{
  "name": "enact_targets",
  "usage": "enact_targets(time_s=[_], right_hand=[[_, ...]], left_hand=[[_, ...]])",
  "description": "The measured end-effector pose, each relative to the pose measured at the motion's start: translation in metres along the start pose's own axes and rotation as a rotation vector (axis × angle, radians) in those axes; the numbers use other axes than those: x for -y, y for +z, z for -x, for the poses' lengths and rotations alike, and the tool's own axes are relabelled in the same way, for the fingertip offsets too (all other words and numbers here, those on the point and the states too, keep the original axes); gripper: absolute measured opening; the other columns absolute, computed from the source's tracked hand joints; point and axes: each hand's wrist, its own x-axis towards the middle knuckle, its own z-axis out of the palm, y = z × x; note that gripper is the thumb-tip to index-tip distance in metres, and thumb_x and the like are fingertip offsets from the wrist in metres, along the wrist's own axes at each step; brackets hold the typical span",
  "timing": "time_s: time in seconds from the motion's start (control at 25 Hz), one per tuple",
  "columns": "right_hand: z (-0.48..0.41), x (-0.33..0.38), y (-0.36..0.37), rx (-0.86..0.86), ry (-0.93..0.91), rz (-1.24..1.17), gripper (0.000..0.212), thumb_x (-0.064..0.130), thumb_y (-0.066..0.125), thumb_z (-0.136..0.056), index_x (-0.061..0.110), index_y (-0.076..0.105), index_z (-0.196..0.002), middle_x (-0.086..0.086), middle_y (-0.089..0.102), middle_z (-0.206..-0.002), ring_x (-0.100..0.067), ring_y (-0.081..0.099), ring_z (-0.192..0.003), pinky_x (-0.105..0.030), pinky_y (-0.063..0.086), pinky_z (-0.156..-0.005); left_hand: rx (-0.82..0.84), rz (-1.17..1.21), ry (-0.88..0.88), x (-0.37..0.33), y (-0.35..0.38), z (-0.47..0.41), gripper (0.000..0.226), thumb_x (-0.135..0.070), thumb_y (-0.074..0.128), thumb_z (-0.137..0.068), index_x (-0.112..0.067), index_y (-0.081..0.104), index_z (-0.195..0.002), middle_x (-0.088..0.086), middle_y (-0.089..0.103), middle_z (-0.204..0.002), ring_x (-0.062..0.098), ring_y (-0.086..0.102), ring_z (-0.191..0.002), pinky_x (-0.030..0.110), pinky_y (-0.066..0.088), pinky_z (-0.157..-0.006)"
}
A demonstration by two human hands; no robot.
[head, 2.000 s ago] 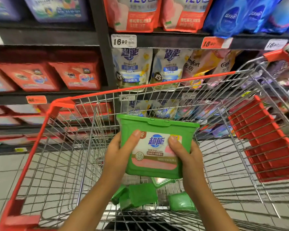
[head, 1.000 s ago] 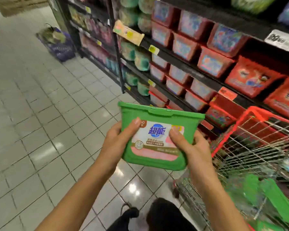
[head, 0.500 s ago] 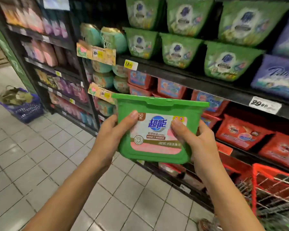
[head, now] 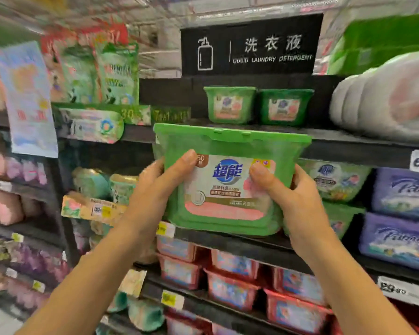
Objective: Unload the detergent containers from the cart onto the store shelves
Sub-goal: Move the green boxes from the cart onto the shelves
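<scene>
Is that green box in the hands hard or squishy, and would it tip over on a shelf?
Probably hard: the green box shows straight edges while the left hand and right hand grip its sides. Two hands hint at some weight. Likely steady: matching boxes stand upright on the top shelf.

I hold the green detergent container [head: 230,189] upright in both hands, label toward me, before the shelves [head: 348,151].
</scene>
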Motion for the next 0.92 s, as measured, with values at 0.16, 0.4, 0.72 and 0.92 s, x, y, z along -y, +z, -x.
enact_targets(time_s=[0.16,0.4,0.72,0.92], right_hand=[[-0.056,0.014,0.012,-0.091,-0.191,0.145,0.047,0.046,0.076,-0.064,0.023,0.068,-0.103,0.003,0.076,-0.100,-0.015,0.072,-0.093,-0.026,0.058,-0.075],[-0.131,0.032,-0.004,-0.164,-0.263,0.313,0.051,0.048,0.079,-0.068,0.023,0.064,-0.109,0.005,0.075,-0.103,-0.013,0.071,-0.097,-0.026,0.058,-0.081],[-0.215,0.029,-0.089,-0.092,0.151,0.481,0.052,0.050,0.075,-0.062,0.023,0.068,-0.106,0.005,0.075,-0.105,-0.017,0.071,-0.100,-0.035,0.056,-0.085],[-0.270,0.010,-0.143,-0.091,0.250,0.469,0.063,0.040,0.077,-0.063,0.016,0.063,-0.119,-0.003,0.072,-0.113,-0.025,0.068,-0.107,-0.040,0.054,-0.090]], left_hand=[[0.139,-0.027,0.099,-0.016,-0.011,-0.073,0.027,-0.044,0.068,-0.077,-0.027,0.076,-0.096,-0.001,0.076,-0.104,0.015,0.072,-0.095,0.021,0.056,-0.070],[0.386,-0.141,0.103,-0.034,0.002,-0.173,0.044,-0.057,0.066,-0.074,-0.025,0.067,-0.104,-0.009,0.076,-0.102,0.010,0.072,-0.092,0.020,0.058,-0.071],[0.541,-0.077,-0.156,0.015,0.062,-0.286,0.042,-0.035,0.064,-0.085,-0.015,0.060,-0.122,0.000,0.071,-0.116,0.020,0.064,-0.111,0.039,0.046,-0.101],[0.607,-0.127,-0.246,0.060,0.097,-0.345,0.070,-0.038,0.072,-0.063,-0.011,0.058,-0.126,0.006,0.065,-0.126,0.028,0.054,-0.126,0.050,0.030,-0.114]])
